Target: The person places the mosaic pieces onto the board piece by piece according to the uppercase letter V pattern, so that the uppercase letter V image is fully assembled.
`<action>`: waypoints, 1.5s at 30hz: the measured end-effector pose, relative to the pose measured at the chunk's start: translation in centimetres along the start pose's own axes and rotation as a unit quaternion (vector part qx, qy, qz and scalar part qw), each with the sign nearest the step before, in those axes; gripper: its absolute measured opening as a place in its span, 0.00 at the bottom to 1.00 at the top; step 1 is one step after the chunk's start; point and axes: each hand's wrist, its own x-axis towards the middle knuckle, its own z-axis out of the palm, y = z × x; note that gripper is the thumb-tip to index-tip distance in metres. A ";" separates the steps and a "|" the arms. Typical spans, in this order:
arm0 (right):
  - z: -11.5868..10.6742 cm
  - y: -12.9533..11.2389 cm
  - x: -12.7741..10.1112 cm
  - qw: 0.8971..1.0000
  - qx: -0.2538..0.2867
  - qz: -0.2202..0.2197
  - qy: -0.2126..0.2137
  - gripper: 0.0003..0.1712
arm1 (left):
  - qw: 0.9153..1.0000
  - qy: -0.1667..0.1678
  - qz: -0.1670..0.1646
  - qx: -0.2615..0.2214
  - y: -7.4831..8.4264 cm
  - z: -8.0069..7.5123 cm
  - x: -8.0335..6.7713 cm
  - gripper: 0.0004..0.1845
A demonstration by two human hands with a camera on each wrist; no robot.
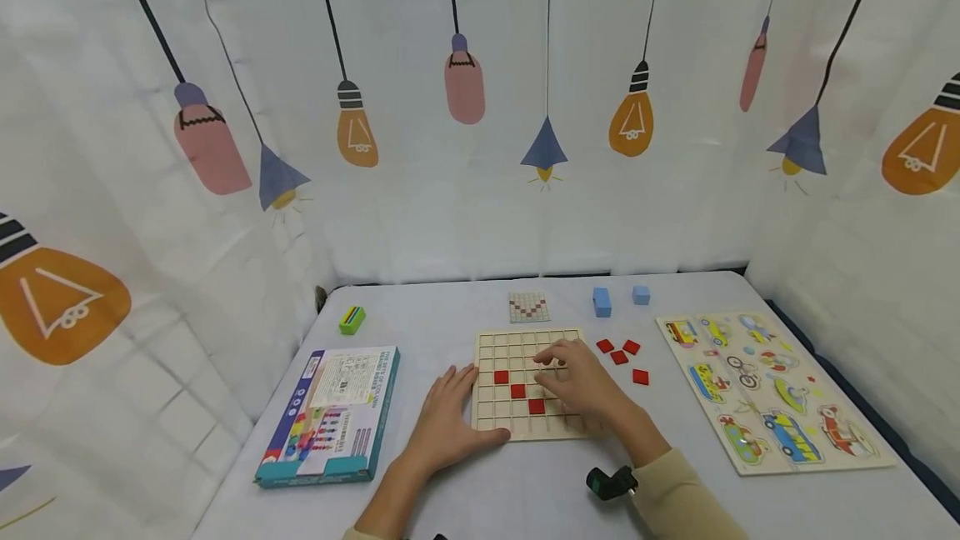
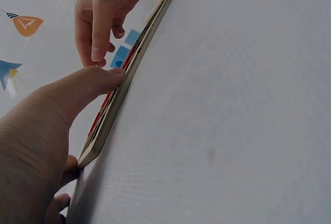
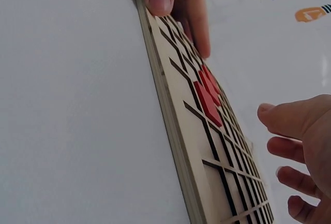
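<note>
A wooden grid board (image 1: 491, 415) lies flat on the table, with three red tiles (image 1: 518, 391) set in a diagonal in its cells. My left hand (image 1: 450, 415) lies beside the board's near left corner, and its thumb (image 2: 98, 81) presses the board's edge (image 2: 116, 110). My right hand (image 1: 577, 377) hovers over the middle of the board with its fingers pointing down at the cells. In the right wrist view its fingers (image 3: 284, 146) are spread and loosely bent above the grid (image 3: 227, 182), and no tile shows between them. Red tiles (image 3: 208, 100) sit just ahead of them.
Several loose red tiles (image 1: 619, 357) lie right of the board. Behind it are a pattern card (image 1: 528, 307) and two blue blocks (image 1: 602, 302). A vehicle puzzle (image 1: 772, 390) lies at the right, a box (image 1: 330, 415) at the left, and a green block (image 1: 352, 319) behind the box. Curtains surround the table.
</note>
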 end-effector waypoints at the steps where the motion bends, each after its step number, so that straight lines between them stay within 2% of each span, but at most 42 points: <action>1: -0.2 0.2 0.0 1.000 -0.001 0.002 0.002 0.14 | 1.000 0.000 0.000 0.000 0.0 0.0 0.0 0.68; 15: -2.7 3.2 0.1 0.999 -0.013 0.037 0.029 0.18 | 1.000 0.002 0.007 0.001 -0.3 0.2 0.1 0.69; 21: -3.7 5.2 -0.1 0.998 -0.023 0.022 0.047 0.18 | 1.000 0.004 0.013 0.002 -0.2 0.1 0.2 0.69; 27: -4.2 7.0 -0.2 0.998 -0.017 0.026 0.057 0.18 | 1.000 0.002 0.012 0.005 -0.3 0.1 0.2 0.69; 40: -5.1 9.1 0.2 0.996 -0.018 0.071 0.051 0.21 | 1.000 -0.004 0.003 -0.004 -0.4 0.0 0.1 0.69; 45: -5.1 9.9 0.3 0.995 -0.030 0.066 0.062 0.21 | 1.000 -0.007 0.003 -0.006 -0.3 0.0 0.0 0.68</action>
